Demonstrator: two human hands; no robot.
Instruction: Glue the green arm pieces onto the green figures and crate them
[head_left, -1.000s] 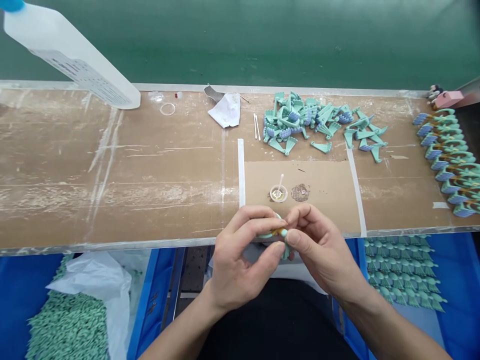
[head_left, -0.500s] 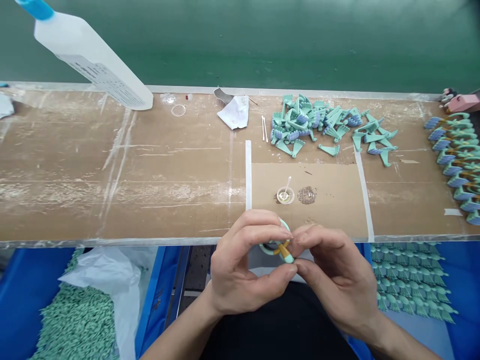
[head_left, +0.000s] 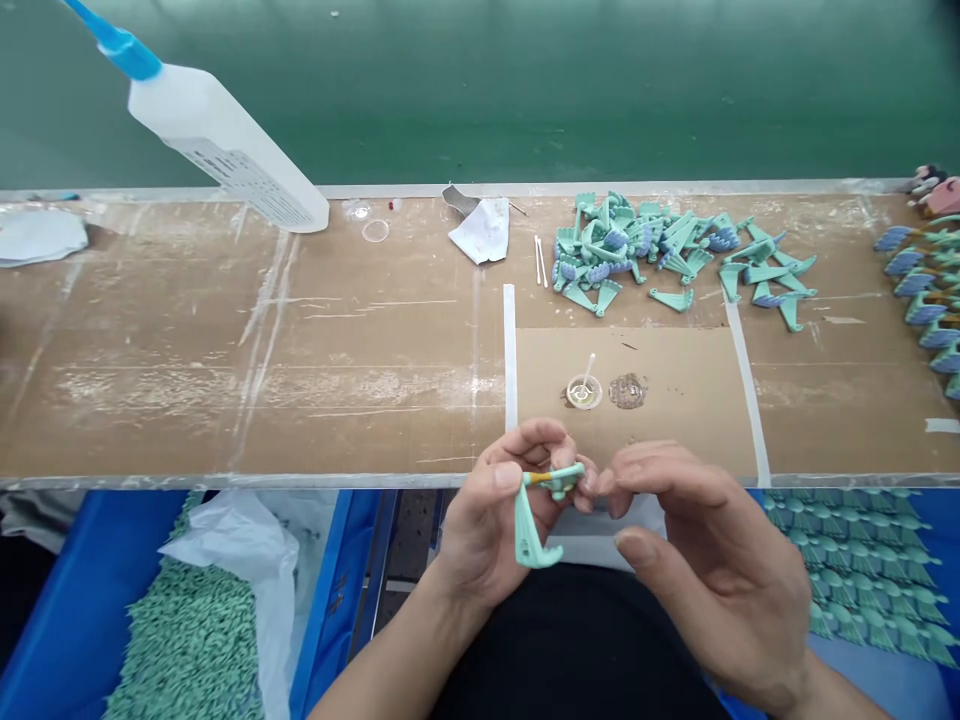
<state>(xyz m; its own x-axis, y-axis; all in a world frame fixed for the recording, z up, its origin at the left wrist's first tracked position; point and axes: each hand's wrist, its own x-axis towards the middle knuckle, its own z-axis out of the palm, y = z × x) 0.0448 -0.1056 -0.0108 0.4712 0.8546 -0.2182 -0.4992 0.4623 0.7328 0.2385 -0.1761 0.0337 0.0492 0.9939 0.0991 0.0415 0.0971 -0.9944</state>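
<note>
My left hand pinches a mint-green plastic piece with a gold band, in front of the table's near edge. Its fan-shaped end hangs down and a ring-like part points right. Beside it, my right hand holds nothing that I can see, thumb apart from the fingers, the fingertips close to the left hand's. Beyond the hands, a small round dish with clear liquid and a cotton swab stands on a cardboard sheet.
Loose green and purple pieces lie heaped at the back. A row of assembled pieces stands far right. A white bottle with a blue nozzle is back left. Blue bins holding green parts and rows of pieces sit below the table.
The piece has turned in my left hand, so its fan-shaped end now hangs toward me. My right hand has let go and opened. The view has shifted a little to the left.
</note>
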